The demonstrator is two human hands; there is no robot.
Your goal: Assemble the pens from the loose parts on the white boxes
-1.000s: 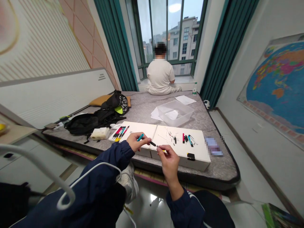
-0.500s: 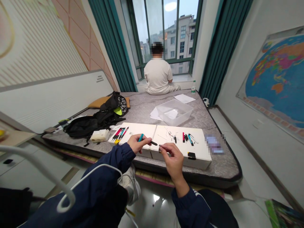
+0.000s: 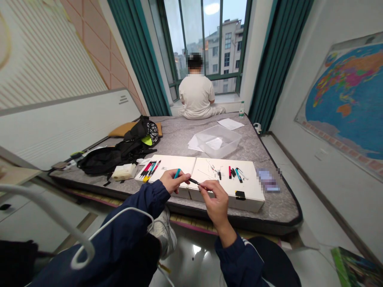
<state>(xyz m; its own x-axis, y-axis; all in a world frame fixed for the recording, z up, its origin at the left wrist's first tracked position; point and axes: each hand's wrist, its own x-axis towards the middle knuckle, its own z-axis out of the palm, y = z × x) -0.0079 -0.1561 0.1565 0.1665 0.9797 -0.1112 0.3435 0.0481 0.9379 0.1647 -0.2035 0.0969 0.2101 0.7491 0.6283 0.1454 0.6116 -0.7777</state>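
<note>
My left hand [image 3: 174, 182] is closed round a pen [image 3: 177, 173] with a teal barrel end and a black front part that sticks out to the right. The fingertips of my right hand [image 3: 214, 196] are pinched at the pen's black front end; whatever small part they hold there is hidden. Both hands are above the front edge of two white boxes [image 3: 176, 162]. Several assembled pens [image 3: 150, 169] lie in a row on the left box. On the right box are teal, red and black pen parts [image 3: 238, 175] and a scatter of small pieces [image 3: 214, 169].
A clear plastic bin [image 3: 220, 142] and paper sheets [image 3: 230, 123] lie on the bed behind the boxes. A black backpack [image 3: 103, 159] and a tissue pack [image 3: 124, 172] are at left, a blurred phone-like object [image 3: 268, 179] at right. A person [image 3: 196, 95] sits by the window.
My right fingertips have moved slightly left and now meet the pen's black front end, where a small gap showed before. My left hand has stayed nearly in place.
</note>
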